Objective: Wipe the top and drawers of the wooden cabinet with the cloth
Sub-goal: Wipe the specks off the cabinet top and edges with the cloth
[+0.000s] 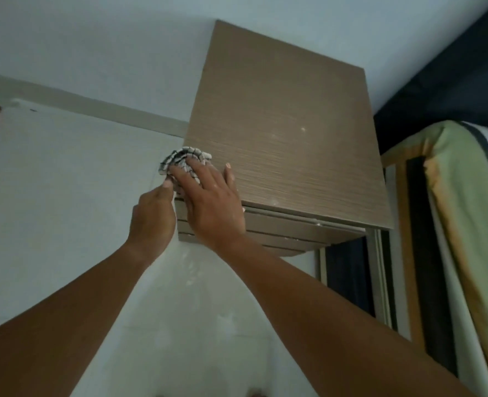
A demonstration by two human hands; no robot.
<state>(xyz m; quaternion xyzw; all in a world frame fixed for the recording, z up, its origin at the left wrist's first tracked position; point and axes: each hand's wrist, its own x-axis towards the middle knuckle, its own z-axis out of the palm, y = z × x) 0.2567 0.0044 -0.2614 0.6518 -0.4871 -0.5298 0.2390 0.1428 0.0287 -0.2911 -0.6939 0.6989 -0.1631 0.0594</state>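
cloth [187, 160]: looking soft, light, bunching at cabinet [280, 133] top's near-left corner
right hand [208, 193]: pressing flat, fingers spread
left hand [154, 216]: pinching cloth's edge

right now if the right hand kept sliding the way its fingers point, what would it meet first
Past the cloth under the right hand, the line runs off the cabinet top edge toward the wall; depth is unclear.

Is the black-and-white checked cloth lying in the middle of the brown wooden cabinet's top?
No, the black-and-white checked cloth sits bunched at the front left corner of the brown wooden cabinet top, under the right hand.
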